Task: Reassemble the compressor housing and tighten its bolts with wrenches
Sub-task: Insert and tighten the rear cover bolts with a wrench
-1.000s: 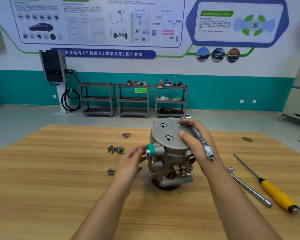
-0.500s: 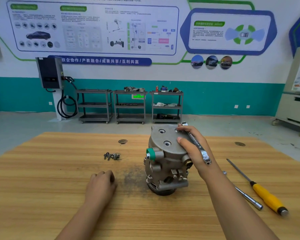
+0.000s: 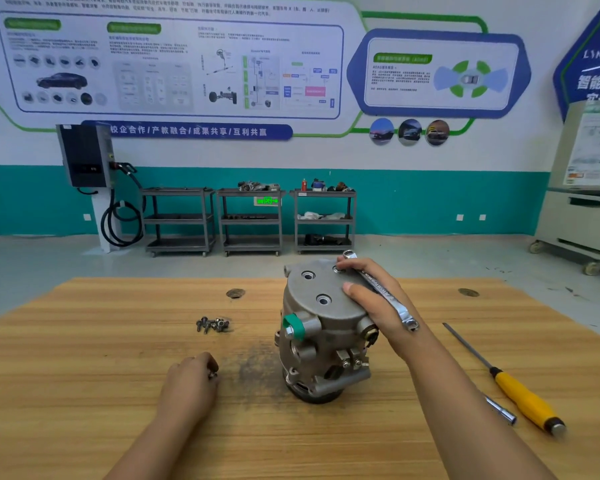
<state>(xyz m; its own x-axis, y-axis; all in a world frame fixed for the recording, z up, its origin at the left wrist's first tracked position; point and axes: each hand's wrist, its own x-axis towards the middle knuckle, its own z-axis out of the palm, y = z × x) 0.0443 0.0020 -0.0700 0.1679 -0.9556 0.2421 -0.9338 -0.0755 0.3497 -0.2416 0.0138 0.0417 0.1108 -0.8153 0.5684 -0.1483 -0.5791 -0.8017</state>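
A grey metal compressor housing [image 3: 321,330] with a green cap stands upright in the middle of the wooden table [image 3: 84,393]. My right hand [image 3: 374,299] rests on its top cover and holds a silver wrench [image 3: 383,292] that lies across the cover's right side. My left hand [image 3: 194,379] is down on the table to the left of the compressor, its fingers closed around a single bolt [image 3: 212,375]. A small pile of bolts [image 3: 212,324] lies further back on the table.
A yellow-handled screwdriver [image 3: 520,398] and a silver socket extension bar [image 3: 501,412] lie on the table at the right. Dark grime marks the wood left of the compressor. Beyond the table stand three grey shelf carts [image 3: 250,220] against the wall.
My left hand left the compressor's green-capped side, dropped to the table on the left and closed on the lone bolt there. The right hand and wrench stayed on the cover.
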